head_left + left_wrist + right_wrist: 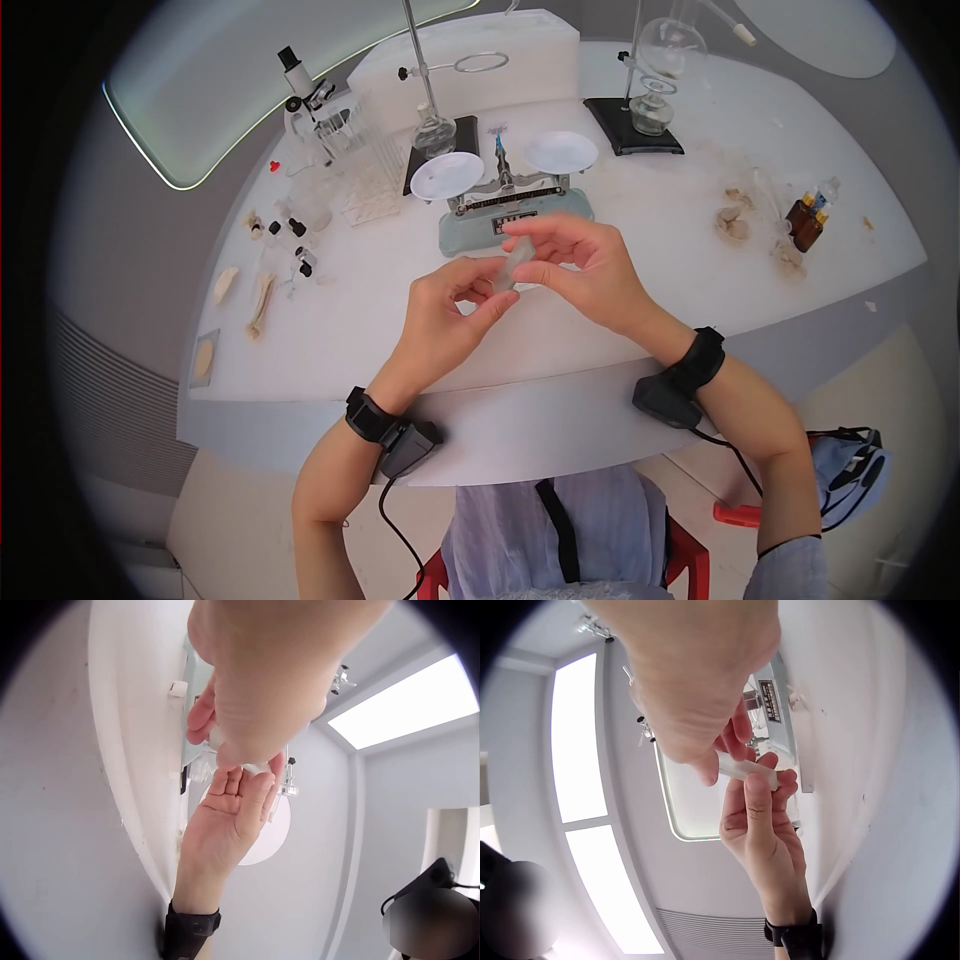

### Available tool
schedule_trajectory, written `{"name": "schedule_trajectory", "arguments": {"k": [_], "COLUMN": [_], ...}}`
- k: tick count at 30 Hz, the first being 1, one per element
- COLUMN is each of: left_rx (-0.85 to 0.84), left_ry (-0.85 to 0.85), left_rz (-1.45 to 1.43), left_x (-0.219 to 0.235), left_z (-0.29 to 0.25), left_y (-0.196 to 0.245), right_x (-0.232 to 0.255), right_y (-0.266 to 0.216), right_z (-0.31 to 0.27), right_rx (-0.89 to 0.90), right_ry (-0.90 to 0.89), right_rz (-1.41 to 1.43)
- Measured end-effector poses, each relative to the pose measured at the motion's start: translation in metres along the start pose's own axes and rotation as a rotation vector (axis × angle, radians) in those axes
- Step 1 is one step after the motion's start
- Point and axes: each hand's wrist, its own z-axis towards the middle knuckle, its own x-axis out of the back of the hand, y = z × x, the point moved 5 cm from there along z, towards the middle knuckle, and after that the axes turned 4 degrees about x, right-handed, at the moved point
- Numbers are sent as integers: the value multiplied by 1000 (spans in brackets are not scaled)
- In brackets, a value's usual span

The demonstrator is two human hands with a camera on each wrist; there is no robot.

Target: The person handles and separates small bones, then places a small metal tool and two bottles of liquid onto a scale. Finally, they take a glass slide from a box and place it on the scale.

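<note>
Both hands meet above the near part of the table, just in front of a pale green balance scale [470,238] with two white pans. Between them is a small, pale, translucent oblong block [515,264], tilted. My left hand [440,312] pinches its lower end between thumb and fingers; in the right wrist view the thumb lies along the block [739,769]. At the upper end, my right hand [592,270] holds it with thumb and fingertips. In the left wrist view, my own left hand hides most of the block.
Behind the scale are two ring stands with black bases [635,125] and glass flasks. A microscope [310,100] and glassware stand back left. Small bottles [304,262] and a bone-like piece [260,305] lie left; brown bottles [806,222] and brownish lumps [732,224] are right.
</note>
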Motion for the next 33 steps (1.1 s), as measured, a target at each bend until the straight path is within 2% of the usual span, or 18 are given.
{"name": "schedule_trajectory", "arguments": {"k": [3, 4, 5, 6, 7, 8, 9, 10, 12, 16, 18, 21, 23, 28, 30, 33], "left_rx": [23, 22, -126, -275, -276, -288, -300, -301, -205, -211, -160, -117, -120, -130, -185, -249], "left_ry": [-25, -25, 20, 65, 65, -13, -90, -88, -205, -199, -161, -169, -171, -149, -145, -164], "left_rz": [70, 72, 283, 494, 496, 519, 541, 541, 471, 507, 358, 308, 295, 227, 172, 282], "left_x": [2, 4, 9, 11, 11, 6, 2, 1, -5, -4, -1, -1, -1, -1, -2, -1], "left_z": [0, 1, 3, 3, 4, 5, 4, 4, 4, 3, 3, 3, 3, 2, 1, 0], "left_y": [15, 16, 24, 32, 30, 23, 17, 14, 5, 9, 8, 10, 13, 13, 16, 17], "right_x": [2, 9, 17, 21, 30, 37, 37, 39, 40, 32, 30, 32, 36, 42, 42, 42], "right_y": [3, 4, 6, 8, 11, 15, 16, 18, 20, 15, 12, 11, 13, 24, 24, 24], "right_z": [2, 5, 7, 9, 9, 9, 9, 9, 8, 8, 8, 9, 8, 6, 6, 6], "right_rx": [-31, -19, -8, -6, -30, -55, -53, -63, -71, -42, -33, -33, -69, -127, -132, -144], "right_ry": [5, 96, 187, 188, 279, 369, 368, 386, 407, 328, 308, 308, 378, 417, 427, 430], "right_rz": [56, 90, 126, 128, 143, 157, 156, 178, 197, 149, 151, 171, 243, 246, 251, 260]}}
